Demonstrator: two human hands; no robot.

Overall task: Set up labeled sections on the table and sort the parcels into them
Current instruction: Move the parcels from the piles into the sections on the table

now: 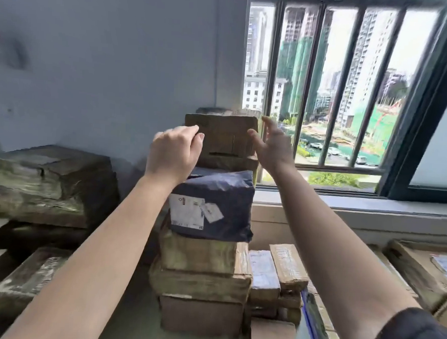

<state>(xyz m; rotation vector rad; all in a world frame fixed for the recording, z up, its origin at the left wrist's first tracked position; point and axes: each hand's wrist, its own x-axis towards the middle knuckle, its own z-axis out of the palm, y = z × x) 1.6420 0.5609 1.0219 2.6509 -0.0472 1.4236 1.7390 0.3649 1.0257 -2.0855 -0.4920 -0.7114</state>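
Note:
A tall stack of parcels rises in the middle. Its top is a brown cardboard box (224,138), standing on a dark blue plastic mailer (215,203) with a white label. Under that lie several taped brown boxes (200,270). My left hand (175,153) is at the top box's left edge, fingers curled, the fingertips at the box's upper left corner. My right hand (272,146) is spread with straight fingers just beside the box's right edge; contact with the box is unclear.
More taped brown parcels (49,182) are piled on the left against the wall. Smaller boxes (276,274) lean at the stack's right, and a flat carton (420,268) lies far right. A barred window (327,84) and its sill are behind.

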